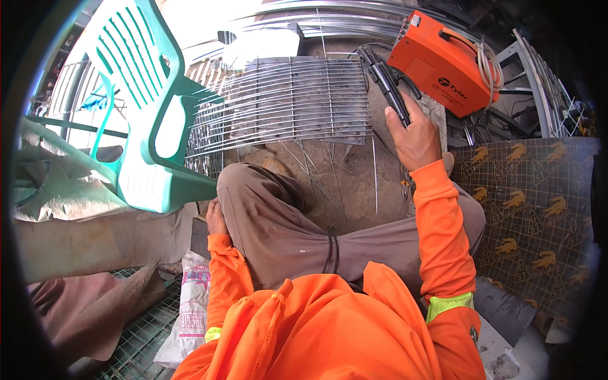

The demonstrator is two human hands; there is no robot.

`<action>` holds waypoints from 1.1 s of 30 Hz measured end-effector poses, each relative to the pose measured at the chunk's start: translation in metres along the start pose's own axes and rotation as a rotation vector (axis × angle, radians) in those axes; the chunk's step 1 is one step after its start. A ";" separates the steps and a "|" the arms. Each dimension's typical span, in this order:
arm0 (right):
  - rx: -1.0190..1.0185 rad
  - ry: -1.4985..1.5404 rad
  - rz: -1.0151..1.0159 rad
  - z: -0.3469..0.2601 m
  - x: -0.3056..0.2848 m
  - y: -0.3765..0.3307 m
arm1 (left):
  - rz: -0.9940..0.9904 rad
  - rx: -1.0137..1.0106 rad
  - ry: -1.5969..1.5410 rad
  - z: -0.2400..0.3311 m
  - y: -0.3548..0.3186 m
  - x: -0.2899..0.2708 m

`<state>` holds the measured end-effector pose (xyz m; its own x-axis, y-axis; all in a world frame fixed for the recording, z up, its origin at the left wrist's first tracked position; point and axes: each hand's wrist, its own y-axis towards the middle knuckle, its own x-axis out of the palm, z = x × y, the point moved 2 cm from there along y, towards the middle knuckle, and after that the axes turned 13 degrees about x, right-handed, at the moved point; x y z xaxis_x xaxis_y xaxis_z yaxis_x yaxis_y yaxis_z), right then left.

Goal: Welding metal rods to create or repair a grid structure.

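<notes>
My right hand (pixel 413 134) is stretched forward and closed around a black welding electrode holder (pixel 387 83) with its black cable leading away. Just beyond and left of it lies a metal wire grille (pixel 285 104) flat on the concrete floor. My left hand (pixel 215 218) rests low beside my bent left knee, partly hidden by the brown trouser leg; its fingers cannot be made out. I sit cross-legged in orange sleeves and brown trousers.
An orange welding machine (pixel 443 60) with coiled cable stands at the right rear. A green plastic chair (pixel 149 107) is tipped at the left. Loose thin rods (pixel 329 171) lie on the floor. A dark printed mat (pixel 538 209) covers the right side; sacks (pixel 190 310) lie at lower left.
</notes>
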<state>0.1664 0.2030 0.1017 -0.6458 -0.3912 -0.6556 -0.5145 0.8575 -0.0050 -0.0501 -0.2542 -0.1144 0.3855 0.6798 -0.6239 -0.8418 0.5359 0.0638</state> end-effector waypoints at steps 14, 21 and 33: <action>0.443 0.300 0.042 0.055 -0.046 -0.018 | -0.002 0.087 0.030 -0.015 0.001 -0.001; 0.666 0.609 -0.010 0.093 -0.067 -0.036 | -0.003 0.039 0.019 -0.020 0.002 0.001; 0.672 0.597 -0.099 0.083 -0.059 -0.033 | 0.079 -0.105 -0.265 0.029 0.011 -0.003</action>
<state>0.2682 0.2250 0.0781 -0.8974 -0.4218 -0.1291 -0.2666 0.7518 -0.6031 -0.0494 -0.2359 -0.0889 0.3909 0.8316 -0.3945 -0.9022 0.4310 0.0144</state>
